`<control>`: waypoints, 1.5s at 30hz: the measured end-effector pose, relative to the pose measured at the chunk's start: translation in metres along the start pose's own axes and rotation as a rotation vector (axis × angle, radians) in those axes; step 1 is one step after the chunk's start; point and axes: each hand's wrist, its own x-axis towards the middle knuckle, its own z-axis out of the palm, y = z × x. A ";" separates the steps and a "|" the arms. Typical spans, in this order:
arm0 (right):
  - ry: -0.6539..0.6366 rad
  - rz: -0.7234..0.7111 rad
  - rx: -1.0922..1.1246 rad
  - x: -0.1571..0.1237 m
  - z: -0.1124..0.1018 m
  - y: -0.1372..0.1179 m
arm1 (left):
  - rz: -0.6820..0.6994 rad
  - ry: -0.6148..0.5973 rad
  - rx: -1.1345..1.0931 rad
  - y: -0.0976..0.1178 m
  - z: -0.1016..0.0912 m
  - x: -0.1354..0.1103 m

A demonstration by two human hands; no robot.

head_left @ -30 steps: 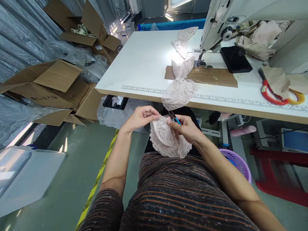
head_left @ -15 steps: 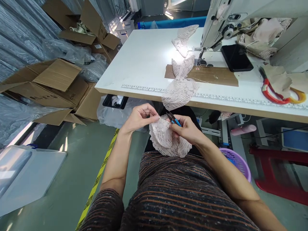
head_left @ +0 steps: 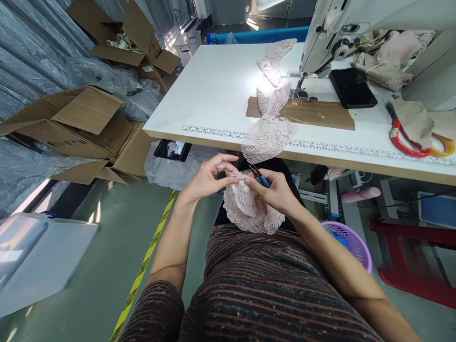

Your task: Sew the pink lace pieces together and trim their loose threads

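Note:
A pale pink lace piece lies bunched over my lap, below the table's front edge. My left hand pinches its upper edge between thumb and fingers. Close beside it, my right hand grips the lace with thumb and finger and also holds small blue-handled thread snips, blades pointing up and left. More lace pieces trail in a chain across the table, the nearest one hanging over the front edge.
The white table carries a sewing machine, a cardboard strip, a black phone and red-and-yellow-handled scissors. Open cardboard boxes stand to the left. A purple basket sits at lower right.
My right thumb and fingers have shifted left along the lace's upper edge, closer to my left hand. The snips remain in my right hand.

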 end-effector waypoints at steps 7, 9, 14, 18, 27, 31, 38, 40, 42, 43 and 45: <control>0.000 -0.038 -0.029 0.005 -0.006 0.001 | 0.041 0.068 0.054 -0.005 0.006 0.006; 0.012 -0.060 -0.051 0.008 -0.009 0.001 | 0.035 0.065 0.050 -0.006 0.007 0.009; 0.042 -0.064 -0.084 0.016 -0.014 0.007 | 0.024 0.061 0.005 -0.009 0.008 0.018; 0.048 -0.012 -0.095 0.015 -0.015 0.005 | 0.023 0.047 -0.038 -0.010 0.007 0.022; 0.321 -0.137 0.040 0.026 -0.106 -0.066 | 0.022 0.305 0.037 -0.021 0.006 0.034; 0.670 -0.281 -0.133 0.044 -0.168 -0.075 | -0.139 0.322 0.066 -0.041 0.021 0.042; 0.845 -0.288 -0.960 0.033 -0.207 -0.051 | -0.279 0.186 -0.206 -0.046 0.051 0.051; 0.816 -0.327 -0.910 0.025 -0.193 -0.050 | -0.290 0.134 -0.184 -0.041 0.057 0.050; 0.783 -0.342 -0.727 0.016 -0.168 -0.047 | -0.283 0.108 -0.214 -0.038 0.064 0.041; 0.766 -0.324 -0.645 0.011 -0.152 -0.043 | -0.293 0.104 -0.305 -0.038 0.068 0.033; 0.760 -0.342 -0.510 0.002 -0.119 -0.029 | -0.363 0.098 -0.654 -0.039 0.078 0.011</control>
